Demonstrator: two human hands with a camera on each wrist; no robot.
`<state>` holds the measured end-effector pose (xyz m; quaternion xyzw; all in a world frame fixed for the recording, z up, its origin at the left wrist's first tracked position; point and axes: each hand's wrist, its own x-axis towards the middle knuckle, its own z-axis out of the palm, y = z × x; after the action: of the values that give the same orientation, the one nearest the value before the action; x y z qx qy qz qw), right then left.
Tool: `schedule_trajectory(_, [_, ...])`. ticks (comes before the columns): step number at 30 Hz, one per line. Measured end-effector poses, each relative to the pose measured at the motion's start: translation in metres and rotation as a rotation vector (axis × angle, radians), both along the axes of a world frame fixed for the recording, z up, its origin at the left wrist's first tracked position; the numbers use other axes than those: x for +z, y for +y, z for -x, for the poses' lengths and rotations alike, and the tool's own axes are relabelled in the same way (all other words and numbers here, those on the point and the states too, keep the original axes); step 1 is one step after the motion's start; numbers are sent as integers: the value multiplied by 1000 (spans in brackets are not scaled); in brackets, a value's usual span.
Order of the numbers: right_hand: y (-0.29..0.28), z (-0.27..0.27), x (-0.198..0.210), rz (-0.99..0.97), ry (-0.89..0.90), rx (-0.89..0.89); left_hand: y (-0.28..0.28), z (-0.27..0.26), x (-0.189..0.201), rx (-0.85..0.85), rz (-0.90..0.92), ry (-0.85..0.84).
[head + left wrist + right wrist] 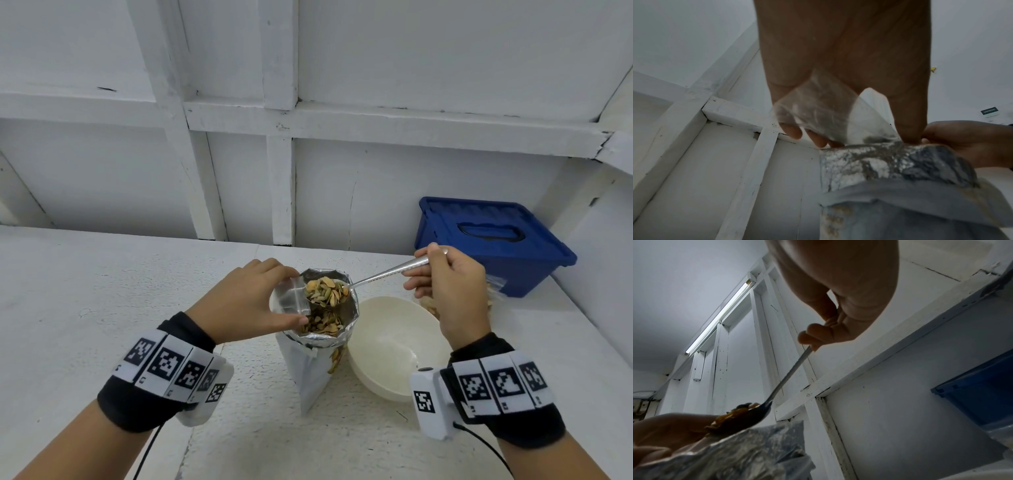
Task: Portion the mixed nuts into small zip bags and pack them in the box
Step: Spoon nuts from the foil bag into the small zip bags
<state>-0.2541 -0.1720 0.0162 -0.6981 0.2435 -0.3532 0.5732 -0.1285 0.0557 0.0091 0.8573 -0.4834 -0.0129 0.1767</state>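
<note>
A foil pouch of mixed nuts (320, 346) stands open on the white table. My left hand (246, 301) holds a small clear zip bag (291, 296) over the pouch's mouth, thumb below and fingers above; from the left wrist view the zip bag (818, 112) hangs between thumb and fingers. My right hand (448, 287) grips the handle of a metal spoon (380, 275). Its bowl, heaped with nuts (327, 291), hovers at the zip bag's opening above the pouch. In the right wrist view the loaded spoon (748, 415) sits just over the foil pouch (748, 451).
An empty cream bowl (394, 346) sits right of the pouch. A blue lidded box (489, 240) stands at the back right against the wall, with some filled bags (428, 305) lying near it. A white panelled wall closes the back of the table.
</note>
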Motion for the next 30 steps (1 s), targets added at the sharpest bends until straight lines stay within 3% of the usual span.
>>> schedule_trajectory(18, [12,-18,3,22,-8,186,-19,8,-11,-1,168,207])
schedule_trajectory(25, [28,-25,29,309,-35,227,-22,11,-14,35,213,238])
schedule_trajectory(30, [37,-26,44,565,-151,197,-21,11,-14,88,323,331])
